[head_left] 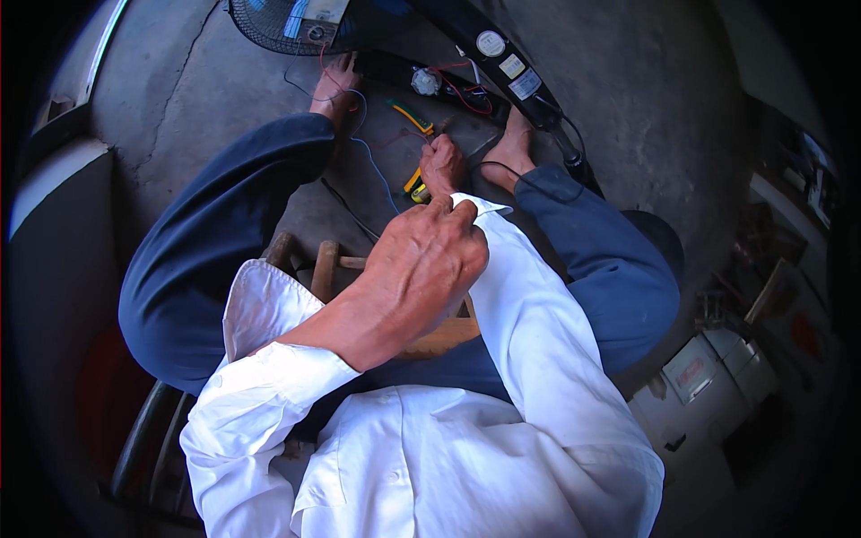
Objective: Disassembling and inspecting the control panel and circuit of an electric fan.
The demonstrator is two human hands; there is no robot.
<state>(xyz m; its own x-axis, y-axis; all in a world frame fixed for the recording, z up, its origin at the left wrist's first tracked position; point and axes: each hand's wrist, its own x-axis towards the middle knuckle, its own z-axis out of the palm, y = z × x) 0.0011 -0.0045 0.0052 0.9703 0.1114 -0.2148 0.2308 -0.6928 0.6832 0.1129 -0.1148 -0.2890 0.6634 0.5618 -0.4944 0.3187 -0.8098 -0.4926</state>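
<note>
My left hand (417, 260) crosses in front of my body, its fingers closed on the white shirt cuff (482, 205) at my right wrist. Beyond it, low between my feet, my right hand (441, 165) is curled with bent fingers; what they hold, if anything, is hidden. Right beside that hand lies a hand tool with a green-and-yellow handle (411, 117). Another yellow piece (416, 186) shows on its near side; I cannot tell whether it is the same tool. A thin blue wire (372, 160) curves over the floor left of my right hand.
A fan's round grille (260, 27) lies at the top left. The black stand pole (502, 58) slants across the top right, with an opened black housing (448, 87) and red wires beneath. Under me is a wooden stool (325, 269). White boxes (717, 368) stand at the right.
</note>
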